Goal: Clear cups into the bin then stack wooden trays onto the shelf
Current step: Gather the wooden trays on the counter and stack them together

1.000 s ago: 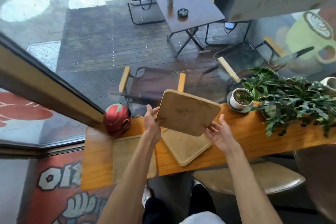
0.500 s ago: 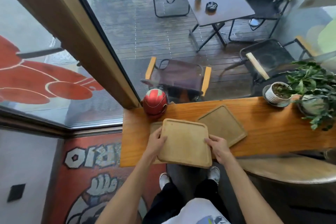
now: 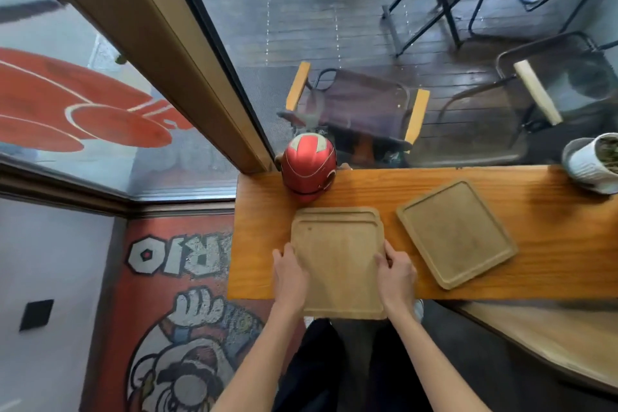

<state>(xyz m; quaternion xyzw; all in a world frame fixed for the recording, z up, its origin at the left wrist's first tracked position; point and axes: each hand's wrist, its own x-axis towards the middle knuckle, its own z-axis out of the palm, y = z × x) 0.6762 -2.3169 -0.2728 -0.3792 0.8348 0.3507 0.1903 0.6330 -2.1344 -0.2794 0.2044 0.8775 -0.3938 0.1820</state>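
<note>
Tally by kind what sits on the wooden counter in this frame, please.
Wooden trays: 3, two stacked under the hands, the lower showing only as edges, and one lying apart
Red helmet-shaped object: 1
White plant pot: 1
Total: 5

A counter (image 3: 535,234) is set against the window (image 3: 334,43). At its far left edge a helmet (image 3: 308,166) is placed. Just before the helmet, a tray (image 3: 337,264) is laid on a lower tray (image 3: 334,211), overhanging the near edge. To the right another tray (image 3: 456,232) is laid, turned askew. A pot (image 3: 592,168) is stood far right.
</note>
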